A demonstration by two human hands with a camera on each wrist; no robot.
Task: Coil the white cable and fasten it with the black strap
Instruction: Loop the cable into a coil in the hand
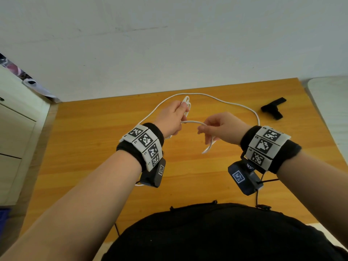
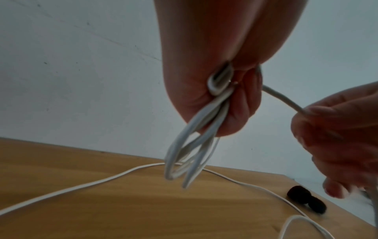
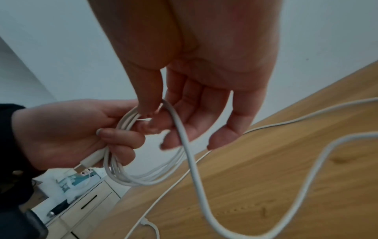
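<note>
My left hand (image 1: 173,117) grips a small bundle of coiled white cable (image 2: 196,145) above the wooden table; the loops (image 3: 131,169) hang from its fist and a connector end (image 3: 83,167) sticks out by the palm. A short span of cable (image 1: 192,122) runs across to my right hand (image 1: 216,129), which pinches it between thumb and forefinger (image 3: 147,103), its other fingers loosely extended. The loose remainder (image 1: 235,104) curves over the table behind the hands. The black strap (image 1: 273,108) lies on the table at the far right, apart from both hands.
The wooden table (image 1: 94,147) ends at a white wall at the back. A pale drawer cabinet (image 1: 13,138) stands to the left, and a white surface (image 1: 331,102) adjoins the table on the right. My dark-clothed torso (image 1: 216,232) is at the near edge.
</note>
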